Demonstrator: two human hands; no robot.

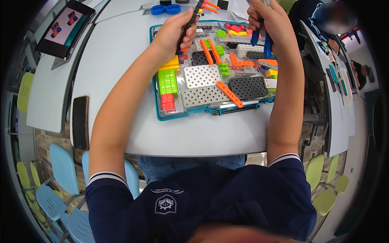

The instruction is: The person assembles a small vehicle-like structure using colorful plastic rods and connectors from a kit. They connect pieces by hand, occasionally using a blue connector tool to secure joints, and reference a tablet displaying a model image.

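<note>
My left hand (172, 35) is closed around a long black strip (189, 26), held upright over the left side of a parts box. Small yellow and orange pieces show by the strip's top end. In my right hand (276, 25) is a pair of blue-handled pliers (268, 45); their grips point down, and the jaws are mostly out of sight at the upper edge. Below both hands lies the turquoise parts box (163, 118), filled with building pieces. An orange beam (229, 94) rests across white, grey and black perforated plates, with an orange angled beam (242, 61) farther back.
Blue wheels (165, 9) stand beyond the box. A tablet (67, 24) showing a model is at far left, and a phone (80, 122) lies by the table's left edge. Blue chairs (64, 168) stand left below. Another person (314, 20) sits at the right-hand table.
</note>
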